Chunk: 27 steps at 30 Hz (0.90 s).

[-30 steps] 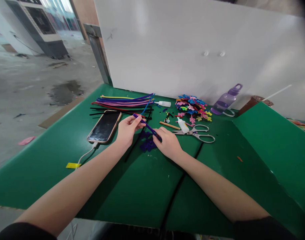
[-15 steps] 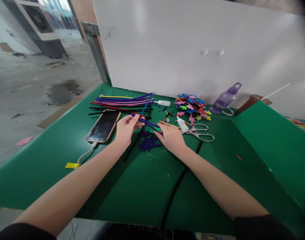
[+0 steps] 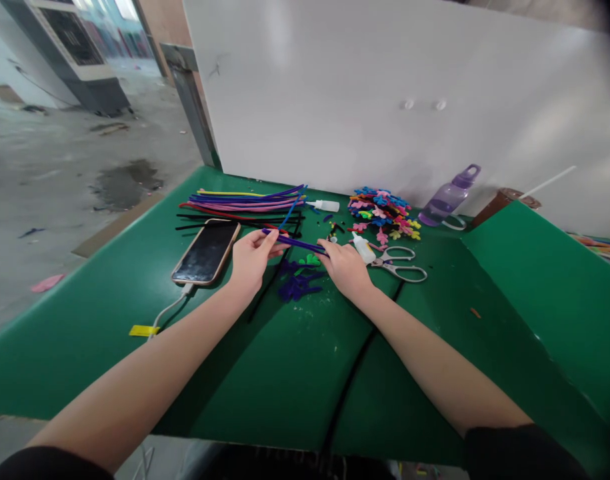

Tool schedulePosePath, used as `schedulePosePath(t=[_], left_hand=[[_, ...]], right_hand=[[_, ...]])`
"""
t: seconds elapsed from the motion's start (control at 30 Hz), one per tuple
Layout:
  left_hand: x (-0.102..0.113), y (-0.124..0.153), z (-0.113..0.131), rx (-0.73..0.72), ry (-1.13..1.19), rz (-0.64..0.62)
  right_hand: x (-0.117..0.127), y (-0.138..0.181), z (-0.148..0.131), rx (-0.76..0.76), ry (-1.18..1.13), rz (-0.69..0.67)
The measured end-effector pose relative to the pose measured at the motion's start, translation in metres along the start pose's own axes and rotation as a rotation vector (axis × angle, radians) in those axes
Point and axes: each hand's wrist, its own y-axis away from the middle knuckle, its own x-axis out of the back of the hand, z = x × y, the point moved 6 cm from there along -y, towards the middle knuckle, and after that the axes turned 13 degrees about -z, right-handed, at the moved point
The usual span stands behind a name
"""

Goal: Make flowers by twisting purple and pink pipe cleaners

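Purple pipe cleaners (image 3: pixel 301 244) stretch between my two hands above the table. My left hand (image 3: pixel 252 257) pinches their left end between thumb and fingers. At the other end, my right hand (image 3: pixel 349 267) has its fingers closed on the same strands. Beneath them lie dark purple bent pipe-cleaner shapes (image 3: pixel 299 287) and a green one (image 3: pixel 309 262). Scissors (image 3: pixel 397 262) and a white glue bottle (image 3: pixel 365 249) lie right beside my right hand. A row of pipe cleaners (image 3: pixel 249 202) in several colours lies beyond my left hand.
A phone (image 3: pixel 207 251) on a charging cable lies left on the green table (image 3: pixel 265 387). Behind are another white bottle (image 3: pixel 326 205), a heap of coloured flower shapes (image 3: pixel 382 212), a purple water bottle (image 3: pixel 447 199) and a brown cup (image 3: pixel 502 205). A white panel (image 3: pixel 335 100) stands along the back.
My right hand has moved slightly up, and the purple strands have come closer together and more level. The green shape below shows more. My left hand stays nearly still.
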Motion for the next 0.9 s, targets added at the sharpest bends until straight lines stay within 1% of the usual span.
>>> schedulePosePath(t=[0.23,0.53,0.77,0.9], left_hand=[[0.0004,-0.0005,-0.0008,-0.005,0.007,-0.004],[0.0017,-0.001,-0.0005,-0.038,0.007,0.011],[0.0008,-0.0014,0.0037,-0.083,0.022,0.018],[0.0016,-0.002,0.0028,-0.078,0.038,0.027]], right_hand=[[-0.0034,-0.0007,0.0034,-0.004,-0.002,0.006],[-0.0092,-0.0015,0.0032,0.072,-0.052,0.002],[-0.0099,-0.0026,0.0038,0.07,-0.108,-0.077],[-0.0102,-0.0025,0.0034,0.086,-0.14,-0.11]])
